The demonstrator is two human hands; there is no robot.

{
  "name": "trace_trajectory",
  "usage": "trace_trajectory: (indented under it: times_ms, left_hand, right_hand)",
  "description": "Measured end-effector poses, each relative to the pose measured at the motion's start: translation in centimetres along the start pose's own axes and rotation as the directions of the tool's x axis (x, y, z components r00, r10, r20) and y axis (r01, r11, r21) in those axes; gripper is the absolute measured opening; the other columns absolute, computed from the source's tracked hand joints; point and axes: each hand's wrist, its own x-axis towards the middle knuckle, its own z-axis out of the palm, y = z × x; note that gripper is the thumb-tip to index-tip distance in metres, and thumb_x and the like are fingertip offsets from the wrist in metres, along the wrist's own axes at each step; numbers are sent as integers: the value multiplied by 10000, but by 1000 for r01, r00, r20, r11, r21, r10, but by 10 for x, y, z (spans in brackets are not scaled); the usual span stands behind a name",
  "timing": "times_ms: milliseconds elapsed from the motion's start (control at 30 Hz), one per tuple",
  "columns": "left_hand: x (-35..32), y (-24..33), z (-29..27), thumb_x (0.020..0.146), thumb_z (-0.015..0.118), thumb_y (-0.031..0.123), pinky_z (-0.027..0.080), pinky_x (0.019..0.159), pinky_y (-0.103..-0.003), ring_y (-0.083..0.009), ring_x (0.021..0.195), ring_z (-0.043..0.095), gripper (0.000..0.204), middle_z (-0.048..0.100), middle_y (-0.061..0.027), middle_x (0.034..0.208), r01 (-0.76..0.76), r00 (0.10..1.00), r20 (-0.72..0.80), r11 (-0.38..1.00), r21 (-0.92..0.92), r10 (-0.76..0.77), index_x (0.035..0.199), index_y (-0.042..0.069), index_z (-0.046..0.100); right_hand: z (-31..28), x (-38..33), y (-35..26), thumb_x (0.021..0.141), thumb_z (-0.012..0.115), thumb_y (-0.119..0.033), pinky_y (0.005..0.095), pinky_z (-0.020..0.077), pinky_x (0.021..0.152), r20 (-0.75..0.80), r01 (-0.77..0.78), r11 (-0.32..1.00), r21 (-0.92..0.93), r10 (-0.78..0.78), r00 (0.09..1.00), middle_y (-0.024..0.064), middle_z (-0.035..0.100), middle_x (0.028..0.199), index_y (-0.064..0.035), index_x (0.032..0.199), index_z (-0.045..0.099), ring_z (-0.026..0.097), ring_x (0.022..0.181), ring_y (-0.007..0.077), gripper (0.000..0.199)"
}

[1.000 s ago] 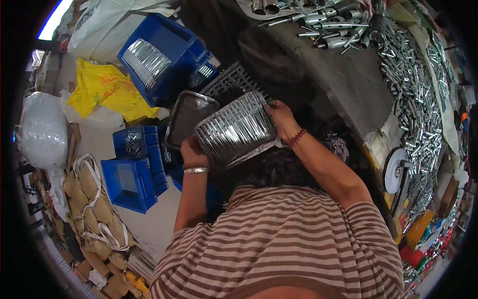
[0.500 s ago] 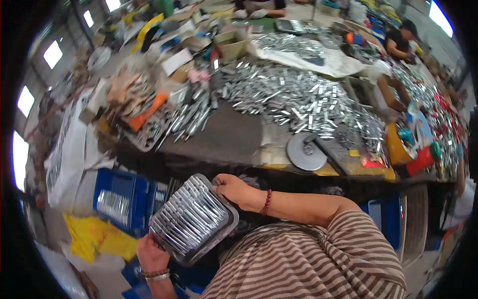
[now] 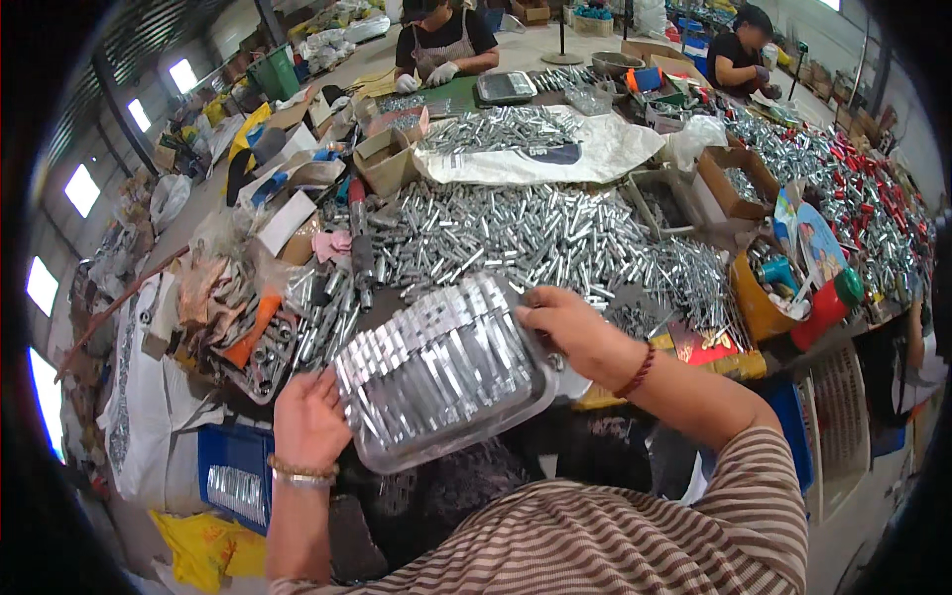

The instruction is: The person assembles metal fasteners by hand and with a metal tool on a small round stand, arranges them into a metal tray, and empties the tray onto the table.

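Observation:
Between my two hands is a shallow metal tray (image 3: 501,426), tilted and held over the near edge of the workbench. Rows of shiny metal rods (image 3: 436,372) lie side by side in it. My left hand (image 3: 309,421) grips the tray's left end, its fingers partly hidden behind the rim. The right hand (image 3: 565,327) is closed on the far right corner, thumb on top. Just beyond the tray spreads a wide heap of short silvery metal pieces (image 3: 516,233).
Left stand a tray of metal parts with an orange-handled tool (image 3: 256,332) and, lower, a blue bin (image 3: 213,446). A yellow container (image 3: 759,297) and red bottle (image 3: 823,317) are at right. Across the bench a person with gloved hands (image 3: 443,72) works; another person (image 3: 739,64) sits farther right.
Both hands have raised the tray from low beside my lap, up and to the right, to the bench edge. The view has tilted up, bringing more of the far bench into sight.

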Motion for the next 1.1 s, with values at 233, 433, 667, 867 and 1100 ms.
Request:
trace_trajectory:
  times_ms: [233,433,667,867,1100]
  left_hand:
    - [153,27,126,982,531,216,514,1037,-479,-304,1105,657,401,696,-171,1193,23,984,174,995,93,-39,1251,-69,618]
    - [272,46,213,986,536,244,530,989,-511,-304,1044,683,365,711,-153,1124,90,954,265,979,183,-138,1191,-49,611]
    - [347,48,300,953,576,339,503,1001,-543,-305,1046,620,465,660,-165,1163,62,980,162,952,300,-114,1206,-52,579]
    - [466,34,327,915,650,290,517,960,-483,-325,1045,599,781,543,-227,1295,-167,982,132,943,289,134,1580,84,295]
    - [578,52,326,812,724,56,493,783,-446,-360,1052,596,1025,487,-263,1345,-267,956,-76,945,186,285,1605,136,81]
  right_hand:
    - [-83,71,-70,1028,627,-153,318,495,729,-171,134,990,49,-124,977,22,679,946,-11,1126,660,612,797,132,176]
    - [-137,164,-100,1027,582,-91,345,535,650,-272,250,954,164,-200,941,51,694,895,-1,1104,641,651,705,167,133]
    - [-192,250,-112,1012,562,-42,421,567,711,-314,202,963,179,-139,939,106,686,904,10,1056,634,680,719,243,99]
    - [-225,337,-106,978,601,-48,435,531,707,-404,260,954,151,-181,897,115,665,874,17,960,647,648,760,255,81]
    - [-212,408,-108,944,617,-18,431,541,752,-513,299,900,318,-101,852,120,651,864,21,931,652,655,797,267,54]
